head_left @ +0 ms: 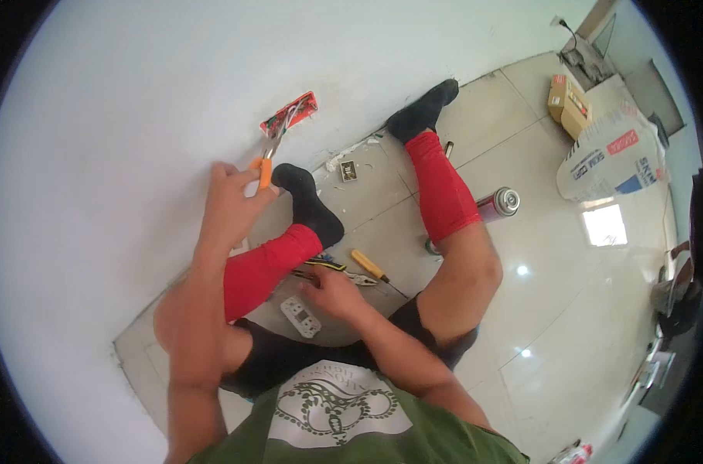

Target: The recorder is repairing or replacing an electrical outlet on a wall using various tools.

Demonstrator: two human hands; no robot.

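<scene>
Orange-handled pliers (265,172) are in my left hand (239,199), which is closed round the grips. Their metal jaws reach into a red wall box (313,101) set in the white wall, among several wires (293,116). Down between my legs, the fingers of my right hand (334,294) are curled at a second pair of pliers (361,279), whose jaws stick out past the knuckles. Beside these lies a black-and-yellow tool (325,264). A white outlet plate (300,317) rests just below that hand, and a yellow-handled screwdriver (369,264) lies to the right.
A small metal-and-white box (348,171) sits near the wall amid white crumbs. Past my right leg lies a spray can (500,203). Farther right are a large white sack (613,158) and a tan carton (569,105). My legs frame the tiled floor (382,209).
</scene>
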